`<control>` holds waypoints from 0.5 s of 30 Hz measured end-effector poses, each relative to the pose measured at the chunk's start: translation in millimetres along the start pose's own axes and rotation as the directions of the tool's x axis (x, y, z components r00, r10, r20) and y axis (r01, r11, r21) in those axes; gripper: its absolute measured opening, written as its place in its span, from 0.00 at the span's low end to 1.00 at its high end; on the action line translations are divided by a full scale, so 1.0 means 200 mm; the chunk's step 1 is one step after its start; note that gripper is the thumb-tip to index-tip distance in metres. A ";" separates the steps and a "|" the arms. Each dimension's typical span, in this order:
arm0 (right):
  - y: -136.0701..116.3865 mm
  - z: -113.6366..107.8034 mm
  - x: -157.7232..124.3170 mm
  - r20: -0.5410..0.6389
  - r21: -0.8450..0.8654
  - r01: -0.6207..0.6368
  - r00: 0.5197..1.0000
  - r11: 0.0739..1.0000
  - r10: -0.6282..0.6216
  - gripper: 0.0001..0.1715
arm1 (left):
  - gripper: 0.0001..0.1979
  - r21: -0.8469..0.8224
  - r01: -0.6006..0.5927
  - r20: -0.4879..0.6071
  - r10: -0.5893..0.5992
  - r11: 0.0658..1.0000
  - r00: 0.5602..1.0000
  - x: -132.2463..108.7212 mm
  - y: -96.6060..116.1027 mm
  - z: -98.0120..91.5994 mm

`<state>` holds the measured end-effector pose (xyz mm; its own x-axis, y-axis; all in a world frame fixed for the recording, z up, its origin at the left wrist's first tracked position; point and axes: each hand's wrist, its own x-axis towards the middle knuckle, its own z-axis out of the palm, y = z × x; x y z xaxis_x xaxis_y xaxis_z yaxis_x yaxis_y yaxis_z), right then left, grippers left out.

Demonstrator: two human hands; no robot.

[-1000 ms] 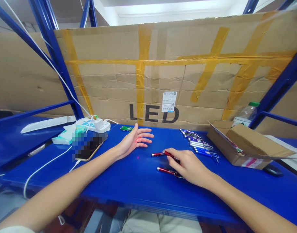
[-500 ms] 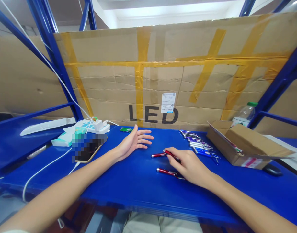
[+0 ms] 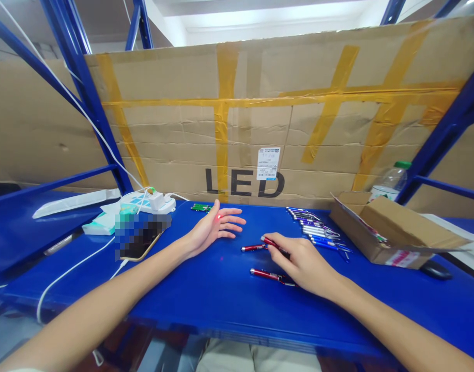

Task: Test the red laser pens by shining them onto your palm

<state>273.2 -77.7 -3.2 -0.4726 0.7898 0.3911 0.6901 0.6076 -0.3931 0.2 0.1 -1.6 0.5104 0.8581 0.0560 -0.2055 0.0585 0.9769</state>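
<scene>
Holding a red pen (image 3: 274, 244) pinched in my right hand (image 3: 302, 263), I aim it toward my left hand (image 3: 215, 227), which lies open, fingers spread and palm up, near the middle of the blue tabletop (image 3: 205, 289); a red light dot (image 3: 219, 216) glows on that palm. Two more red pens (image 3: 265, 274) lie beside my right hand. A row of blue pens (image 3: 318, 230) sits toward the back edge, a cardboard box (image 3: 395, 230) at the right.
</scene>
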 end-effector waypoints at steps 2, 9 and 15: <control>-0.02 0.00 -0.01 0.070 0.032 0.047 0.996 0.998 -0.049 0.19 | 0.40 0.003 -0.005 -0.010 0.005 1.000 1.000 0.00 0.00 0.00; 0.03 0.01 0.01 -0.029 -0.077 -0.105 0.994 0.991 0.103 0.20 | 0.39 0.002 0.000 -0.012 0.000 1.000 1.000 0.00 0.01 0.00; -0.02 -0.01 0.01 0.076 -0.011 -0.031 0.997 0.999 0.031 0.19 | 0.39 0.008 0.007 -0.008 -0.007 1.000 1.000 0.00 0.00 0.00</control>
<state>270.8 -78.8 0.3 -0.4911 0.8126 0.3138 0.7101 0.5821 -0.3962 -0.4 0.8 -1.2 0.5050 0.8618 0.0473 -0.1954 0.0608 0.9788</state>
